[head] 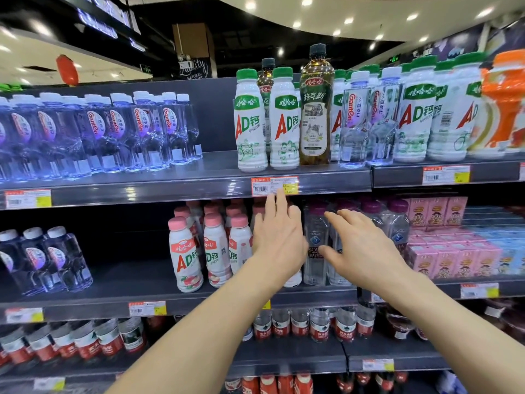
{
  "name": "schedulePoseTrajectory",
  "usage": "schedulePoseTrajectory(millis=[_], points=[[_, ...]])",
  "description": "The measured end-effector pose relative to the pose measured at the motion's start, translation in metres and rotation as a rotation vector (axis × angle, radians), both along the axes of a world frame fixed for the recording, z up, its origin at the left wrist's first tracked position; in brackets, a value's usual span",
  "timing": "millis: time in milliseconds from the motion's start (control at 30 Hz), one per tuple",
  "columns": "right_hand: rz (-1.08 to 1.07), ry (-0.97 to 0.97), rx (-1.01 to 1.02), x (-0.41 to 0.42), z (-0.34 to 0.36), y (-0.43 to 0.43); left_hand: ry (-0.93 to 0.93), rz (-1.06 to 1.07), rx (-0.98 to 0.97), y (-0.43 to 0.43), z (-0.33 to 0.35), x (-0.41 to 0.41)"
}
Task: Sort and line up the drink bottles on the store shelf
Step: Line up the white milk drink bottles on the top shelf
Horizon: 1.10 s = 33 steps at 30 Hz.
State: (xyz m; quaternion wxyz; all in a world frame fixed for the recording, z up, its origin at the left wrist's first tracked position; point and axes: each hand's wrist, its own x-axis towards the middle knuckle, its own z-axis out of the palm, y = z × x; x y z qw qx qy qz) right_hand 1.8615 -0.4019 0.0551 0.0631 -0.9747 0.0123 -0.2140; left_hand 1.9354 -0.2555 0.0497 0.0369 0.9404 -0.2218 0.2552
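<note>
My left hand (277, 237) and my right hand (360, 245) are both raised in front of the middle shelf (142, 282), fingers spread, holding nothing. Between them stands a clear soda-water bottle with a purple cap (314, 243). Pink-capped AD milk bottles (186, 257) stand just left of my left hand. On the top shelf (216, 172) stand green-capped AD milk bottles (250, 120), a dark brown tea-coloured bottle (316, 106) and clear Ganten water bottles (353, 120) mixed among them.
A block of Ganten water bottles (93, 132) fills the top shelf's left. More water bottles (45, 260) stand at the middle shelf's left, pink drink cartons (449, 251) at its right. Red-labelled bottles (318, 325) line the lower shelf. An orange bottle (502, 103) is top right.
</note>
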Motion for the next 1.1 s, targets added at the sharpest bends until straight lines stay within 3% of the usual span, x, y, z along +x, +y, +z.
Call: schedulePoseTrajectory(millis=[1100], points=[[0.006, -0.014, 0.006, 0.005, 0.008, -0.007, 0.015, -0.013, -0.057, 0.003, -0.005, 0.001]])
